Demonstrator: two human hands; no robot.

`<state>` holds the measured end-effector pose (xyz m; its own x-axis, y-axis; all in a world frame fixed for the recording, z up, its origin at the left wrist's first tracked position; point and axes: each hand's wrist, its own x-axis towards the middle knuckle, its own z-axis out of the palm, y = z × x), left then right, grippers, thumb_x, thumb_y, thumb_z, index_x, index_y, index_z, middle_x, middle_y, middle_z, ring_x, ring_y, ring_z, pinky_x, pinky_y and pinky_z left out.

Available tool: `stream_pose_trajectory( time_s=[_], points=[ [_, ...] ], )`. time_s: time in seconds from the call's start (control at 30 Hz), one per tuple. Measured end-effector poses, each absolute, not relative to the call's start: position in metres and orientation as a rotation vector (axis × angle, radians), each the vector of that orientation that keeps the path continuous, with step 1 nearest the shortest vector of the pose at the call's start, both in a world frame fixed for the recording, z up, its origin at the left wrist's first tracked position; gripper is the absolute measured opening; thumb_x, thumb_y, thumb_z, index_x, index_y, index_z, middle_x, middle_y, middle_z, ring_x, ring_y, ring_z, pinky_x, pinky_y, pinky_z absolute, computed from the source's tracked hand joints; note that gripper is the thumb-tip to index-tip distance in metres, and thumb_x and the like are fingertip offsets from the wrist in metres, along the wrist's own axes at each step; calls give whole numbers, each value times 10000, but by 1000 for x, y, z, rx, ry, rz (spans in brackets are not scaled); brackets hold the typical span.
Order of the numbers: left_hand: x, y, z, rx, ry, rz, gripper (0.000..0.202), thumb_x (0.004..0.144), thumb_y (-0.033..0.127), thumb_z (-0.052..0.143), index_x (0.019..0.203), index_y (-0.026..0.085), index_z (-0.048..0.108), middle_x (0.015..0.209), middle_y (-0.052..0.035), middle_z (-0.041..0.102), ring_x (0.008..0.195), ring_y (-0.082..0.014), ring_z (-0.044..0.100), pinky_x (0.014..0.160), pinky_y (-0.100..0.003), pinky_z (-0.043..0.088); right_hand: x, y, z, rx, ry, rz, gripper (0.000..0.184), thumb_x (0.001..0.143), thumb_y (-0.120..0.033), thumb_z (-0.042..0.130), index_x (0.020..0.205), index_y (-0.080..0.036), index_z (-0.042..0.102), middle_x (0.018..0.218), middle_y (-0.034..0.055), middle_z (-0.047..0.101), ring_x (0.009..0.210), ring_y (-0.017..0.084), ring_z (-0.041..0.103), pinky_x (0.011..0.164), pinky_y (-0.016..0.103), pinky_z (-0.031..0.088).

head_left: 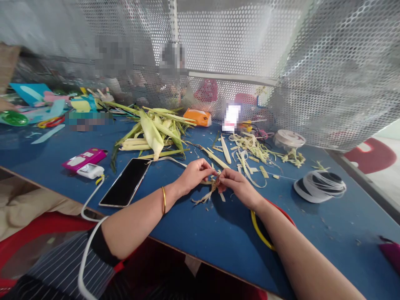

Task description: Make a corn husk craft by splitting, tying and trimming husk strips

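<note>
Between my two hands, low over the blue table, is a small bundle of dry corn husk [213,188] with frayed ends spreading below it. My left hand [196,176] pinches the bundle's upper left side, thumb and fingers together. On its other side, my right hand [237,186] has its fingertips closed on the same bundle. Exactly what lies between the fingertips is partly hidden. Loose husk strips [245,166] are scattered just beyond the hands. Farther back on the left sits a pile of green and pale corn husks [153,135].
Left of my hands lie a phone [126,183] and a purple box [84,160]. A spool of white cord [320,186] stands on the right. Under my right forearm is a red and yellow loop [261,233]. An orange packet [198,117] sits before the perforated silver sheeting [225,46].
</note>
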<state>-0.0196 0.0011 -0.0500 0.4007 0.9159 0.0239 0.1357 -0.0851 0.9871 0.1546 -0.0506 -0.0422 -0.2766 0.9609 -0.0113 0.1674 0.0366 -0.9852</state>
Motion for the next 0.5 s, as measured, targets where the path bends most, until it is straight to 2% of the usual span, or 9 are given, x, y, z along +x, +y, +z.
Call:
stream_pose_trajectory(
  time_s=[0.13, 0.33, 0.5],
  points=[
    [-19, -1, -47, 1484, 904, 812, 158, 776, 288, 625, 748, 171, 523, 700, 1, 660, 511, -71, 481, 511, -205, 393, 155, -48, -45, -1179, -1556, 1308, 152, 802, -330, 534, 706, -226, 478, 661, -26, 589, 616, 138, 598, 650, 283, 478],
    [-21, 0, -49, 1939, 1026, 778, 93, 777, 231, 610, 710, 186, 563, 653, 15, 650, 584, -120, 554, 537, -221, 389, 154, -48, -46, -1215, -1650, 1251, 161, 813, -293, 538, 687, -227, 461, 611, -43, 559, 588, 131, 570, 613, 268, 474],
    [-24, 1, -49, 2032, 1074, 813, 86, 792, 224, 605, 717, 185, 587, 677, 15, 662, 605, -125, 568, 570, -229, 400, 153, -50, -50, -1293, -1678, 1144, 126, 847, -274, 512, 733, -225, 488, 567, -58, 563, 538, 120, 561, 595, 258, 476]
  ],
)
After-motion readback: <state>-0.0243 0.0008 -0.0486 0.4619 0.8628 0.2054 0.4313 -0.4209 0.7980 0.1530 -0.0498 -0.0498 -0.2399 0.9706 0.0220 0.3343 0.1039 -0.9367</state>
